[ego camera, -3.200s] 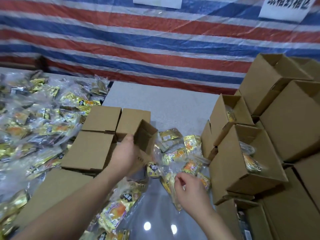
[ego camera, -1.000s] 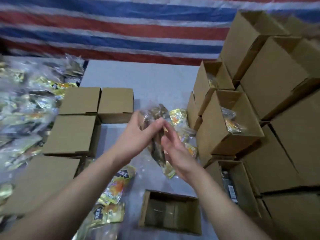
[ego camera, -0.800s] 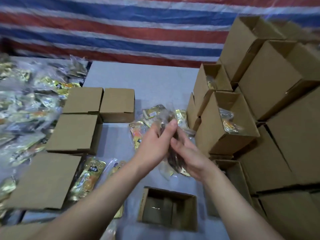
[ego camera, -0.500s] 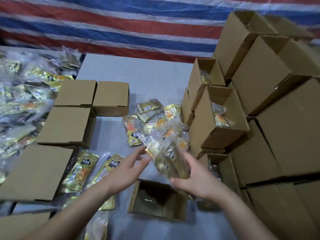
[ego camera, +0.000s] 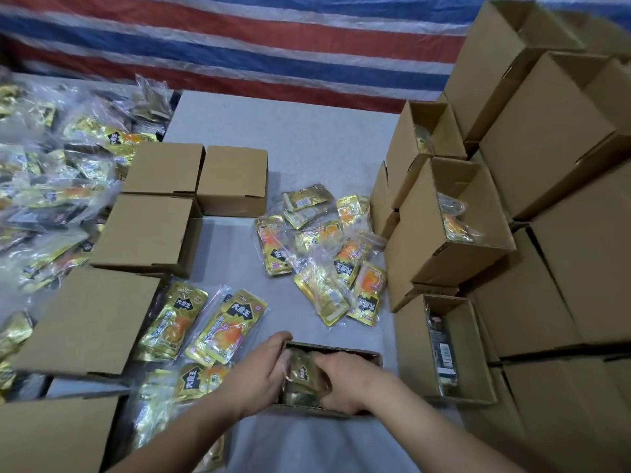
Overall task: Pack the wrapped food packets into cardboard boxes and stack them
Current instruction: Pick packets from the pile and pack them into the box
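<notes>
Both hands are down in the open box (ego camera: 370,356): the left hand (ego camera: 261,373) curls over its near-left wall, and the right hand (ego camera: 345,382) closes its fingers (ego camera: 324,363) on the packet bundle (ego camera: 302,373) between them. Press evenly (wrappers look slippery) so the bundle seats flat below the rim.

Both hands' fingers (ego camera: 341,396) (inside the open box (ego camera: 374,356)) are hidden.

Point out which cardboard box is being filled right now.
The open box at the table's near edge, mouth up, with both hands inside it: the left hand and right hand press a packet bundle in. The boxes stacked at right lie on their sides.
</notes>
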Demonstrator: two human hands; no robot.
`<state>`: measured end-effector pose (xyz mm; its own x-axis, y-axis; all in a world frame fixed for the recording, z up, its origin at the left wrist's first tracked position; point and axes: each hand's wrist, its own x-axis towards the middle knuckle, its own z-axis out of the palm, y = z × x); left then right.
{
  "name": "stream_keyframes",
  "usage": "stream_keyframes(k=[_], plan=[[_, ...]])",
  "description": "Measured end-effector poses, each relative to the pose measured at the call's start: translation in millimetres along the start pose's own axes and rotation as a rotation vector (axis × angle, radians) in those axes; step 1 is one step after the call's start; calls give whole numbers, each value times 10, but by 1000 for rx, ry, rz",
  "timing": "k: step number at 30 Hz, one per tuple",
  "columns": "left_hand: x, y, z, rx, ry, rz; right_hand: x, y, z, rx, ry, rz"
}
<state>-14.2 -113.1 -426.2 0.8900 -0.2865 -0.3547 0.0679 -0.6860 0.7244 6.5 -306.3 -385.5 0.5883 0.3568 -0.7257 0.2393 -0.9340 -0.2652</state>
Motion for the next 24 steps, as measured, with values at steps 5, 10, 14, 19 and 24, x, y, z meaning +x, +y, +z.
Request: stream_keyframes(k=[5, 10, 14, 19, 24], plan=[[-38, -46, 75, -8, 63, 36, 295, 61, 269, -98, -109, 174], [-20, -48, 81, -6, 74, 71, 147, 11, 206, 31, 81, 140], [-3, -45, 81, -18, 74, 79, 140, 54, 202, 77, -32, 163], [-23, -65, 118, -14, 62, 77, 363, 59, 403, 213, -276, 235], [116, -210, -8, -274, 141, -84, 172, 139, 340, 287, -109, 184]])
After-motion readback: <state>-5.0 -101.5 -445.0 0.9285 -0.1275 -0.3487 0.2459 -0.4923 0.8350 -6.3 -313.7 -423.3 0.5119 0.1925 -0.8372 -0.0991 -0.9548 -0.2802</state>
